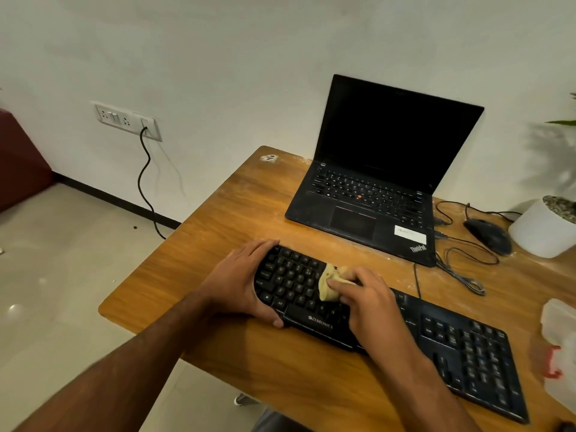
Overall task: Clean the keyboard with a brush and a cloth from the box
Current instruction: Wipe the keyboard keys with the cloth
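Note:
A black keyboard [461, 347] lies slantwise on the wooden table [237, 213]. My left hand [240, 282] grips its left end, thumb on the front edge and fingers over the back edge. My right hand [371, 300] presses a crumpled beige cloth [328, 283] onto the keys left of the keyboard's middle. At the right edge of the view sits a clear plastic box [559, 332] with red clips; its inside is blurred. No brush is visible.
An open black laptop [374, 188] stands behind the keyboard. A black mouse [487, 235] and tangled cables [461, 269] lie to its right, beside a white plant pot [542, 229]. A power cord [145, 182] hangs from the wall socket left of the table.

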The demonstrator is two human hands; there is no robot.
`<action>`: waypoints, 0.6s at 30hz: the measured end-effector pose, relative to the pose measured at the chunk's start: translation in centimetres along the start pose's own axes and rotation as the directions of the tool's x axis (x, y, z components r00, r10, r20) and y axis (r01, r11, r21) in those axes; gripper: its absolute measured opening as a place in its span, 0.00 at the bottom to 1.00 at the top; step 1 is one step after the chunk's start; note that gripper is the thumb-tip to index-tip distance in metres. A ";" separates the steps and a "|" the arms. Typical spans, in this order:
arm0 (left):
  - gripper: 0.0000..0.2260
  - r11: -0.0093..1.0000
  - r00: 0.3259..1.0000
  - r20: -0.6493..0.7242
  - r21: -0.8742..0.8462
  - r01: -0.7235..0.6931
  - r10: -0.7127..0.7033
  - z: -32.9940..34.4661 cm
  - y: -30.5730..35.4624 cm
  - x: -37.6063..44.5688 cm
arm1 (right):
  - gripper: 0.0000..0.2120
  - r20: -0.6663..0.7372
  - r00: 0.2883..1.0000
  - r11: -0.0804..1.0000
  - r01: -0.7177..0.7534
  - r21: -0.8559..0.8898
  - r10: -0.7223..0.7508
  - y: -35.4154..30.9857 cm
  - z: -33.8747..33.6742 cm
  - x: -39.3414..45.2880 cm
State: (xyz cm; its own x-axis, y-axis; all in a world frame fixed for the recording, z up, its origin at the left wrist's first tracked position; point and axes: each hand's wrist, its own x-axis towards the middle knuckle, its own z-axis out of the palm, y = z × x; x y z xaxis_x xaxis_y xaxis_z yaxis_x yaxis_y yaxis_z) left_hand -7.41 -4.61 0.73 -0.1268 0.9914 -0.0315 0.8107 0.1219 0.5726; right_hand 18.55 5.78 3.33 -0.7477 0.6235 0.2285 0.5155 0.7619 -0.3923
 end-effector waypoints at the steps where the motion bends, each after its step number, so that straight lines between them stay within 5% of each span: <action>1: 0.66 1.000 1.000 0.002 0.007 0.001 -0.001 0.0 0.1 0.0 | 0.22 -0.018 1.000 1.000 0.002 -0.005 -0.002 0.0 0.1 -0.2; 10: 0.66 1.000 1.000 -0.006 0.011 -0.005 0.005 0.0 0.3 -0.1 | 0.18 -0.027 0.991 0.992 0.128 0.006 -0.128 -5.4 3.1 3.7; 18: 0.67 1.000 1.000 0.012 -0.009 0.012 -0.012 0.1 -0.2 0.1 | 0.19 0.010 0.995 0.995 0.095 -0.032 -0.095 -1.6 0.8 -0.3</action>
State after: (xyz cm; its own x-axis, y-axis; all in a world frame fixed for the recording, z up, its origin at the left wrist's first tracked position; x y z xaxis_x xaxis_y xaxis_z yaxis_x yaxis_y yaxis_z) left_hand -7.51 -4.55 0.58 -0.1293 0.9904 -0.0481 0.8037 0.1331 0.5799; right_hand 17.65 4.27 3.18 -0.7974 0.5465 0.2560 0.4551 0.8231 -0.3397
